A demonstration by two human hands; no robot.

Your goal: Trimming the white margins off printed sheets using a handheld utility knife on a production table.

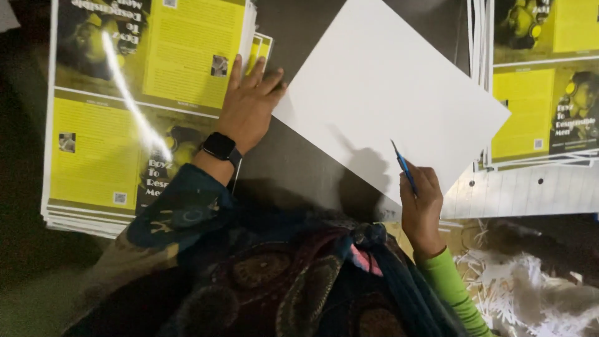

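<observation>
Head view: two hands at a dark worktable between stacks of yellow printed sheets.

The left hand, fingers spread flat and released, presses on the edge of the left stack of sheets, likely to steady or slide off the top one. The right hand is clenched around a thin blue tool, its tip over a blank white sheet lying askew on the dark table. A second stack sits at right; paper shreds lie loose, in no container.

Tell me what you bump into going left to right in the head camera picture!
Yellow printed stack → left hand → white sheet → right hand holding a blue pen → second yellow stack.
</observation>
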